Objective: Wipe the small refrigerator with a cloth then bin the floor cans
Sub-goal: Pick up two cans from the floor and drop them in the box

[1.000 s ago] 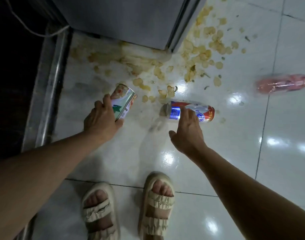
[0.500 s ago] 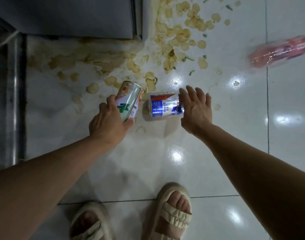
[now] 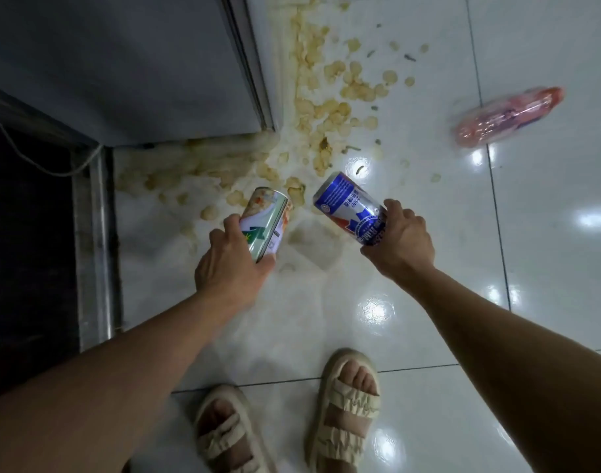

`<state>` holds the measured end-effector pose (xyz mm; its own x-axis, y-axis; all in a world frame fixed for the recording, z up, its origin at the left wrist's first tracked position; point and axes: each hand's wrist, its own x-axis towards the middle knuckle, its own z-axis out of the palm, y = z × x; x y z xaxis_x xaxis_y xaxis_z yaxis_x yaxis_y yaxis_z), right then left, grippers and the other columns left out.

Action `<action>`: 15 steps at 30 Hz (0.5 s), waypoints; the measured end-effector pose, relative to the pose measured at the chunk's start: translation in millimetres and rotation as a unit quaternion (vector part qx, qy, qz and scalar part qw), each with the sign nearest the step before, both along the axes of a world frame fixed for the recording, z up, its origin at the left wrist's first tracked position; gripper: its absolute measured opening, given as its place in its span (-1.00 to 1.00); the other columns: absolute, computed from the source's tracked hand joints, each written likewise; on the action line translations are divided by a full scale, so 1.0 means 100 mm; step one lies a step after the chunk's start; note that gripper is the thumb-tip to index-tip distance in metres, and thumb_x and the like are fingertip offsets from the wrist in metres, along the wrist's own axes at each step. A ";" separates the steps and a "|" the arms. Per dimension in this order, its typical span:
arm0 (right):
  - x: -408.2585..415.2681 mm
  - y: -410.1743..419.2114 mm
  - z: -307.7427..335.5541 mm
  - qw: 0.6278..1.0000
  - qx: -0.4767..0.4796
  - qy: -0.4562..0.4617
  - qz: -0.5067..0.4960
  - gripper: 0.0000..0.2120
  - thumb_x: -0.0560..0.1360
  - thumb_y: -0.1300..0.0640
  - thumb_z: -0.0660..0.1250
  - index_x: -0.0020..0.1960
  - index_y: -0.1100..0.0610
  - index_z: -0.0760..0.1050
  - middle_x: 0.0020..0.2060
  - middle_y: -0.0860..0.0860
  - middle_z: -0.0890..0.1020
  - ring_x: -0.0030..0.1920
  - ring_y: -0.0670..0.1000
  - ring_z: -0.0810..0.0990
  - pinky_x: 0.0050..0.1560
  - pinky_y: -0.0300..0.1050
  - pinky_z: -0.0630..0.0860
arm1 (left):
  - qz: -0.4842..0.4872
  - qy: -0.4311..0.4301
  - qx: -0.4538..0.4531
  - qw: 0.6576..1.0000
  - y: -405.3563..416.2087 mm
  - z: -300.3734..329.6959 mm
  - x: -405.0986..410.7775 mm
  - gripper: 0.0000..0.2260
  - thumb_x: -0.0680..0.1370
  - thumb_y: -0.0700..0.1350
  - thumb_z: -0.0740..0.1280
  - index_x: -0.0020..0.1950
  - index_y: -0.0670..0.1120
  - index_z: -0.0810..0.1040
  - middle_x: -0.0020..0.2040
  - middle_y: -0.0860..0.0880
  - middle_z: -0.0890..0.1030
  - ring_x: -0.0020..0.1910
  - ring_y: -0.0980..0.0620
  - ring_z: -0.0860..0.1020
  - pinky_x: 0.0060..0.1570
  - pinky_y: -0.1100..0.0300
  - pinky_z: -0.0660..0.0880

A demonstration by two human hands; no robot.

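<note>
You've got 2 cans in hand, 1 each. Your left hand (image 3: 229, 271) wraps the green and white can (image 3: 265, 224) near its lower end, fingers curled round it, can tilted away from you. Your right hand (image 3: 399, 242) grips the blue can (image 3: 352, 208) at its near end, fingers curled, the far end pointing up-left toward the refrigerator (image 3: 121, 63). Both look lifted clear of the tile floor (image 3: 548, 268), probably held low on the body to keep fingers off the sticky spill (image 3: 326, 107) spread under the fridge corner. Pink wrapper (image 3: 507, 116) lies well apart, right. No bin in view, so binning isn't done yet. Your sandals (image 3: 346, 411) stand just short of the mess.
</note>
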<state>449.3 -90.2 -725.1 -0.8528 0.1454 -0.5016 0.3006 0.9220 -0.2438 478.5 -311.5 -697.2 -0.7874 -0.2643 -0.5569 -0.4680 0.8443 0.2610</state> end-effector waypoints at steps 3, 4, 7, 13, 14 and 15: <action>-0.02 0.05 0.59 0.997 -0.031 -0.005 -0.076 -0.43 0.36 0.09 0.45 0.26 0.17 0.28 0.08 0.15 0.51 0.08 0.15 0.46 0.03 0.10 0.51 | -0.003 0.009 0.000 1.000 0.08 0.56 -0.05 -0.41 0.43 0.05 0.36 0.36 -0.06 0.19 0.18 -0.17 0.40 0.10 -0.24 0.47 -0.10 0.08 0.33; -0.02 0.08 0.80 0.994 -0.041 -0.006 -0.098 -0.44 0.35 0.08 0.46 0.24 0.17 0.29 0.08 0.15 0.51 0.07 0.16 0.48 0.02 0.12 0.53 | -0.003 0.011 0.003 1.000 0.10 0.77 -0.08 -0.41 0.42 0.05 0.36 0.36 -0.06 0.19 0.19 -0.16 0.40 0.11 -0.23 0.47 -0.07 0.07 0.36; -0.03 0.13 1.45 0.986 -0.075 -0.022 -0.149 -0.41 0.34 0.06 0.48 0.25 0.17 0.28 0.08 0.15 0.52 0.06 0.18 0.52 0.02 0.15 0.56 | 0.000 0.006 0.012 1.000 0.16 1.42 -0.15 -0.43 0.41 0.04 0.36 0.34 -0.04 0.22 0.20 -0.15 0.40 0.13 -0.21 0.46 0.02 0.03 0.43; -0.02 0.24 2.85 0.970 -0.120 -0.024 -0.209 -0.39 0.34 0.04 0.49 0.26 0.17 0.27 0.09 0.17 0.52 0.03 0.21 0.57 -0.01 0.16 0.58 | -0.008 0.039 0.034 0.999 0.30 2.75 -0.28 -0.47 0.39 0.07 0.37 0.28 -0.04 0.28 0.20 -0.10 0.42 0.14 -0.14 0.45 -0.04 0.09 0.38; -0.02 0.26 3.07 0.968 -0.126 -0.018 -0.217 -0.39 0.34 0.04 0.49 0.26 0.17 0.27 0.09 0.17 0.53 0.03 0.21 0.57 -0.01 0.16 0.58 | -0.009 0.049 0.040 0.998 0.32 2.96 -0.31 -0.46 0.38 0.07 0.38 0.28 -0.03 0.29 0.20 -0.10 0.42 0.14 -0.15 0.46 -0.04 0.08 0.40; -0.03 0.28 3.30 0.966 -0.131 -0.011 -0.223 -0.39 0.34 0.04 0.49 0.26 0.17 0.27 0.08 0.17 0.53 0.02 0.21 0.58 -0.01 0.16 0.59 | -0.012 0.060 0.047 0.997 0.35 3.17 -0.34 -0.46 0.38 0.07 0.38 0.29 -0.02 0.29 0.19 -0.10 0.43 0.13 -0.14 0.46 -0.03 0.07 0.42</action>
